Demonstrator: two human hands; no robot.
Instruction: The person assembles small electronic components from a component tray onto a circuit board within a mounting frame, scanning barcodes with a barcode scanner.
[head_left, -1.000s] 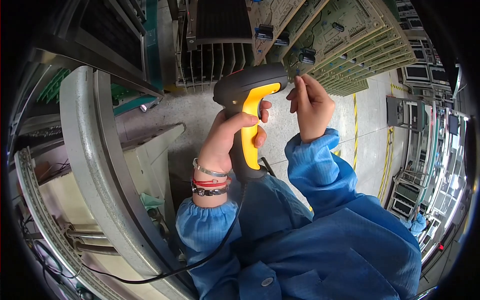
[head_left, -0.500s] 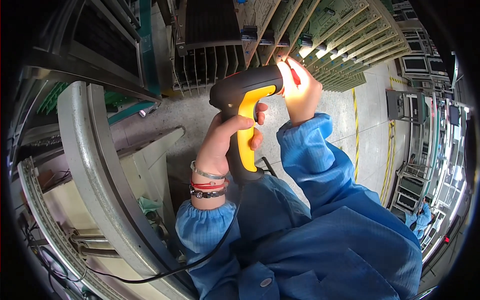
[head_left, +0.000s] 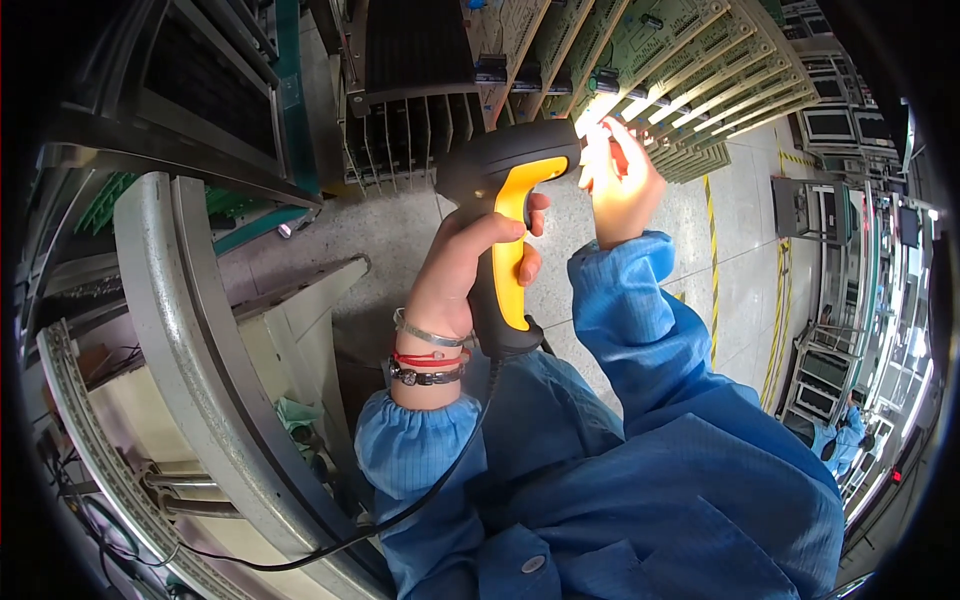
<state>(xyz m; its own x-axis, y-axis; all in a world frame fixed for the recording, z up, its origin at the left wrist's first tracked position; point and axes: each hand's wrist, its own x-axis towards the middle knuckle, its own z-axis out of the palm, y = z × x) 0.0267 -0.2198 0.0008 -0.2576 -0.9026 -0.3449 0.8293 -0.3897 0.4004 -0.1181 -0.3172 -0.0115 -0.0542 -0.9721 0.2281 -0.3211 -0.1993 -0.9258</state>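
Note:
My left hand (head_left: 470,265) grips the yellow handle of a black and yellow barcode scanner (head_left: 505,200), whose head points right. A bright light from the scanner falls on my right hand (head_left: 620,185), which is raised just in front of the scanner's nose. Its fingers pinch the edge of one of the green circuit boards (head_left: 690,60) standing in a row in a rack above. The glare hides the fingertips. Bracelets sit on my left wrist (head_left: 425,355), and both arms wear blue sleeves.
A black slotted rack (head_left: 415,110) hangs at top centre beside the boards. A curved grey metal rail (head_left: 190,360) and conveyor frame fill the left. The scanner's black cable (head_left: 300,550) trails down left. Grey floor with yellow lines (head_left: 715,230) lies right, near machines.
Both hands rose and moved closer to the boards. The scanner's light came on and now floods my right hand, which has moved against the scanner's nose.

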